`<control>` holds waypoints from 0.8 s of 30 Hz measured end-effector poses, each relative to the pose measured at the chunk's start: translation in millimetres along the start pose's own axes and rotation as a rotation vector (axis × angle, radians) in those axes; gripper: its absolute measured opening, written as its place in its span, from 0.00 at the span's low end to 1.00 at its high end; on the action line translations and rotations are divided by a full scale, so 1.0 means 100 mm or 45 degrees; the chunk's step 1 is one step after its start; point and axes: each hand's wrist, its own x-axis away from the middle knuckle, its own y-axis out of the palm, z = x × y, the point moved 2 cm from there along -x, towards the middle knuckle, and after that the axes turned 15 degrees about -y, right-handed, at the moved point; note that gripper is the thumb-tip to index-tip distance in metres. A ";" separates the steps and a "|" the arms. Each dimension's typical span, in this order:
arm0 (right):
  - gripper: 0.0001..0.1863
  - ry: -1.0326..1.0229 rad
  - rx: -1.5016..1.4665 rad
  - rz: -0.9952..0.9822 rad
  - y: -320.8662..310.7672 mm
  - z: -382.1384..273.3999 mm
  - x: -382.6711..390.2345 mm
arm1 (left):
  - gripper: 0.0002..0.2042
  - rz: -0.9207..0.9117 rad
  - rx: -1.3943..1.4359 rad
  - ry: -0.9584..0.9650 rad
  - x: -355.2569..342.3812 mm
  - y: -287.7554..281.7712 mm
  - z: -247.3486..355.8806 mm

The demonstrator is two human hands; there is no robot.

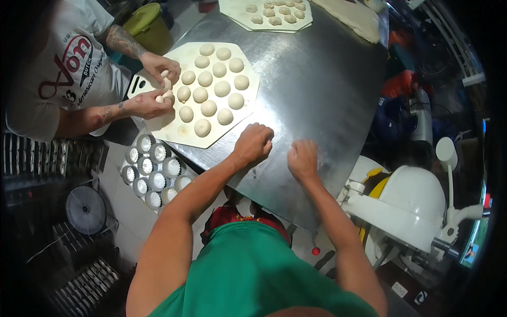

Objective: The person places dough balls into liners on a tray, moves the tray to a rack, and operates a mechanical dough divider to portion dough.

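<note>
My left hand (254, 143) is curled closed at the near edge of the steel table (311, 90), just right of the cream octagonal board (203, 138). Across from it, my right hand (303, 160) is also closed and low over the metal, slightly blurred. Whatever either hand may hold is hidden under the fingers. Several round dough balls (225, 116) sit in rows on the board. At the board's left side, a co-worker's hands (156, 103) pinch small pieces of dough (167, 84).
Another board (240, 18) with smaller dough pieces lies at the far edge, beside a flat dough sheet (351, 20). Fluted metal tins (157, 181) stand below left. A white mixer (412, 203) stands close on the right. A green bucket (145, 26) is behind the co-worker.
</note>
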 end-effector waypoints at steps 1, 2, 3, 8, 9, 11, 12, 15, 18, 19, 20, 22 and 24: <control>0.05 0.060 -0.014 0.036 0.00 0.00 -0.06 | 0.06 0.026 0.018 0.035 -0.07 0.07 0.12; 0.06 0.061 -0.024 0.055 -0.03 -0.02 -0.02 | 0.05 0.023 0.007 0.060 -0.04 0.12 0.19; 0.06 0.072 0.019 0.106 -0.11 0.06 -0.06 | 0.05 0.021 0.012 0.146 -0.10 0.16 0.24; 0.04 -0.055 -0.095 -0.235 -0.29 0.10 0.75 | 0.10 -0.030 0.152 0.161 0.25 0.30 -0.29; 0.04 -0.088 -0.069 -0.115 -0.39 0.16 0.82 | 0.11 -0.050 0.112 0.238 0.24 0.15 -0.37; 0.04 -0.082 0.005 -0.029 -0.27 0.37 0.70 | 0.11 -0.014 -0.019 0.217 0.09 -0.01 -0.37; 0.04 -0.072 0.053 0.008 -0.17 0.47 0.59 | 0.11 -0.024 -0.073 0.194 -0.08 0.00 -0.31; 0.05 0.129 0.063 0.118 0.25 0.41 0.11 | 0.11 0.016 -0.110 0.152 -0.32 0.16 -0.25; 0.06 0.206 0.023 0.114 0.28 0.26 -0.11 | 0.09 -0.003 -0.115 0.053 -0.32 0.22 0.01; 0.05 0.205 -0.008 0.114 0.27 0.15 -0.11 | 0.08 -0.042 -0.131 0.034 -0.25 0.26 -0.08; 0.05 0.204 -0.041 0.112 0.28 0.05 -0.07 | 0.08 -0.082 -0.147 0.013 -0.15 0.28 -0.16; 0.07 0.091 -0.177 -0.024 0.18 -0.14 0.29 | 0.06 -0.003 0.004 0.144 0.18 0.26 -0.37; 0.07 0.008 -0.209 -0.106 0.00 -0.09 0.58 | 0.06 -0.075 -0.028 0.153 0.34 0.05 -0.44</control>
